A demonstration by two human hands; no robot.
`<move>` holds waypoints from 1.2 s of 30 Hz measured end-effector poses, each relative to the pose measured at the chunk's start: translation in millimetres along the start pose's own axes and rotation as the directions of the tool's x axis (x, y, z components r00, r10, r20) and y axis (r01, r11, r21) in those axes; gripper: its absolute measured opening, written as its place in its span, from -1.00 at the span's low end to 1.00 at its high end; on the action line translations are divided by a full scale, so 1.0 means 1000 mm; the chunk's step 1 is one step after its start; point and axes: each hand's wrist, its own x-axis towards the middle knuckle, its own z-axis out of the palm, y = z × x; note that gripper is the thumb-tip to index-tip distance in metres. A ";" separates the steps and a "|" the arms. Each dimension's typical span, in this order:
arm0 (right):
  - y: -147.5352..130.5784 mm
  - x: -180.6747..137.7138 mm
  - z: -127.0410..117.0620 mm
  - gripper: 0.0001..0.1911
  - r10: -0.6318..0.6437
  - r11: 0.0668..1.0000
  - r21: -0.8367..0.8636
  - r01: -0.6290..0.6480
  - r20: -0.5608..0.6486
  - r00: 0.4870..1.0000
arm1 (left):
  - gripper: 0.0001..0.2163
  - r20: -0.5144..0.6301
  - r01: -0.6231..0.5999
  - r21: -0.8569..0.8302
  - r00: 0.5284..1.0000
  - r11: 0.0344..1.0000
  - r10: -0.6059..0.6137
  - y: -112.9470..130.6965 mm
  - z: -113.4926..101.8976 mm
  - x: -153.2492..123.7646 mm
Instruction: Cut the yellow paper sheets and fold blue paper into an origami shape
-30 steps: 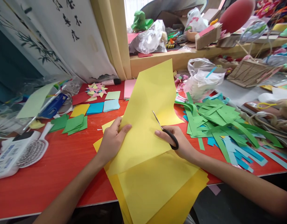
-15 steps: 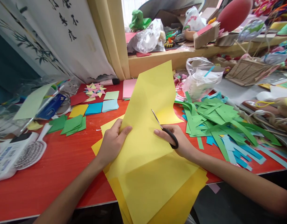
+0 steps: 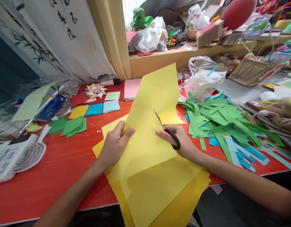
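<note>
My left hand (image 3: 114, 143) pinches the left edge of a large yellow paper sheet (image 3: 147, 126), thumb on top, and holds it raised off the red table (image 3: 57, 167). My right hand (image 3: 180, 142) grips black-handled scissors (image 3: 167, 130). Their blades point up and left into the sheet's right side, along a cut that separates a yellow strip. More yellow and orange sheets (image 3: 164, 192) lie stacked beneath, hanging over the table's front edge.
A heap of green and blue paper strips (image 3: 221, 123) lies right of my right hand. Small coloured squares (image 3: 95, 108) and green pieces (image 3: 72, 126) lie at the left, with a hairbrush (image 3: 33, 154) and a calculator (image 3: 5, 159). Plastic bags (image 3: 204, 78) and clutter fill the back ledge.
The scissors and sheet have stayed nearly still; the view has shifted slightly and the sheet's top edge has risen a little.
</note>
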 end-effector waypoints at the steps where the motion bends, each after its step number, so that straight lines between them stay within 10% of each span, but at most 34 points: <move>1: 0.001 0.000 0.000 -0.52 -0.004 1.000 -0.006 0.004 -0.005 1.000 | -0.74 0.002 0.004 0.000 1.000 1.000 -0.004 0.000 0.000 0.000; 36: 0.001 0.001 -0.002 -0.53 -0.008 0.997 0.080 0.011 -0.039 0.999 | -0.69 0.081 0.027 0.025 0.996 0.999 -0.029 0.005 0.006 -0.005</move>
